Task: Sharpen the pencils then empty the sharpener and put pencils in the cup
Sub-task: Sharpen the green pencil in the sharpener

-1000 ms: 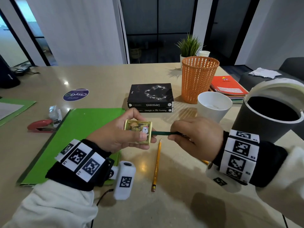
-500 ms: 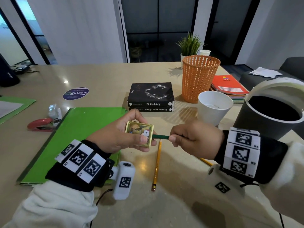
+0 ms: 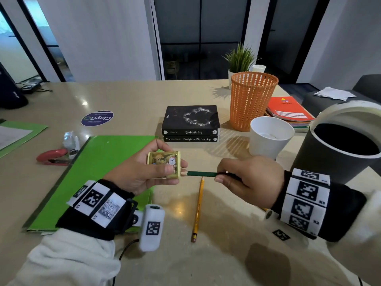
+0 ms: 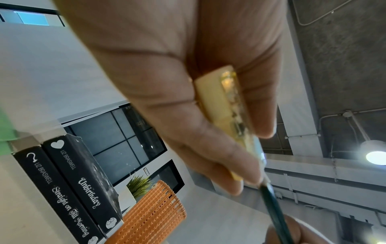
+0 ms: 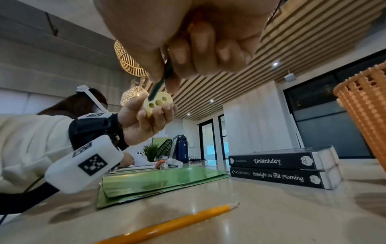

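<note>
- green pencil [image 3: 203,174] has its wood tip right at the side of the small yellow sharpener [image 3: 165,164], just at the hole. in the right wrist view the tip sits in one of three holes.
- the left hand [image 3: 142,172] is curled round the sharpener and holds it up over the table [image 3: 206,254], by the edge of the green folder [image 3: 99,168].
- the right hand [image 3: 249,180] pinches the green pencil and holds it level, pointing at the sharpener.
- a yellow pencil [image 3: 198,209] lies flat on the table just below the sharpener. its tip looks sharp in the right wrist view, so i think that one is done.
- the white cup [image 3: 270,137] stands past the right hand, away from the sharpener. no pencils are in it yet.
- a big dark bin [image 3: 338,153] with an open top stands beside the cup.
- i think the job is in its first part: the green pencil is at the sharpening step. left to do: empty the sharpener, then put both pencils in the cup.
- the sharpener looks partly full of shavings.
</note>
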Motion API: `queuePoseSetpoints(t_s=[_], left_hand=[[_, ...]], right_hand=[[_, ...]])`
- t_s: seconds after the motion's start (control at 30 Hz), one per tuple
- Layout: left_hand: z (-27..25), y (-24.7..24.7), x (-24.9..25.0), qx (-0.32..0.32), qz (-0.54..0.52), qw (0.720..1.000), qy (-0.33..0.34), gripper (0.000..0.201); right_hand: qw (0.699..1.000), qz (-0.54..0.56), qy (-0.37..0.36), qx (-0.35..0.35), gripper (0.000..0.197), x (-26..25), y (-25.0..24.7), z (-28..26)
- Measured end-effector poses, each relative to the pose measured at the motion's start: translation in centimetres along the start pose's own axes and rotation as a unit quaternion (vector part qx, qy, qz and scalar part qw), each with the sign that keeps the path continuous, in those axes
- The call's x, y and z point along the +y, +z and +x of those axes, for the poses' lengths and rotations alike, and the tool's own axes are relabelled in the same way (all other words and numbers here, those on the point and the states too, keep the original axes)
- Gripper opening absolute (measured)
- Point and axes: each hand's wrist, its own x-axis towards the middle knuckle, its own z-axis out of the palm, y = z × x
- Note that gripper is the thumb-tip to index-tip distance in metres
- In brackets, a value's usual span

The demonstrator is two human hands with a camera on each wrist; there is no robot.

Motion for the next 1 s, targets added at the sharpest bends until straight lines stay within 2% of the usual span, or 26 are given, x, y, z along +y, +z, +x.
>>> queuePoseSetpoints(t_s=[0.23,0.43,0.57,0.7,0.87,0.93,1.0], left_hand=[[0.3,0.5,-0.1,-0.014,-0.003,1.0,-0.011,0.077],[0.8,2.0,-0.5,-0.04,-0.028,0.999,-0.017,0.08],[0.8,2.1,-0.6,-0.04,-0.064,0.997,-0.016,0.082],[0.7,2.1,-0.3,-0.046,-0.057,0.997,-0.007,0.084],[0.6,2.3,0.3,-0.055,-0.042,0.998,-0.003,0.085],[0.6,2.5,0.4,-0.049,-0.026,0.998,0.0,0.082],[0.6,2.7,0.6,-0.043,-0.017,0.999,0.01,0.071]], right_hand=[[1.0,-0.015,0.0,0.012,0.028,-0.1,-0.1,-0.1],[0.998,-0.03,-0.06,0.007,0.017,-0.5,0.0,0.4],[0.997,-0.032,-0.075,0.014,0.021,-0.6,-0.2,0.5],[0.995,-0.06,-0.079,0.011,0.023,-0.5,-0.3,0.7],[0.987,-0.107,-0.108,0.054,0.034,-0.6,-0.1,0.7],[0.989,-0.095,-0.104,0.053,0.032,-0.7,0.0,0.7],[0.995,-0.059,-0.072,0.033,0.027,-0.8,-0.1,0.7]])
